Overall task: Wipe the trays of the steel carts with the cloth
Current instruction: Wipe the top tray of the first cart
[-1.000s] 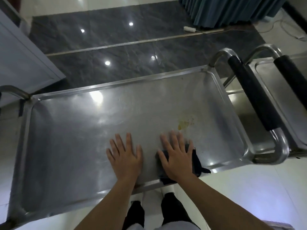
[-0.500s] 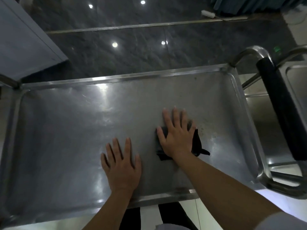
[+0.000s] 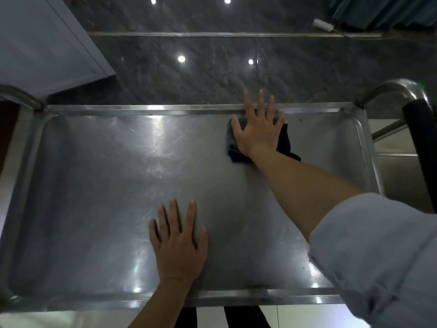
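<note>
Pressing flat on the dark cloth (image 3: 283, 140), the right hand (image 3: 257, 129) has fingers straight & spread, tips reaching over the far rim of the steel tray (image 3: 94, 185). Cloth sits at the far edge, right of centre, w/ corners sticking out either side of the palm. Left hand (image 3: 178, 245) lies flat on bare metal near the front rim, fingers straight, holding nothing. Black cart handle (image 3: 423, 147) at right.
</note>
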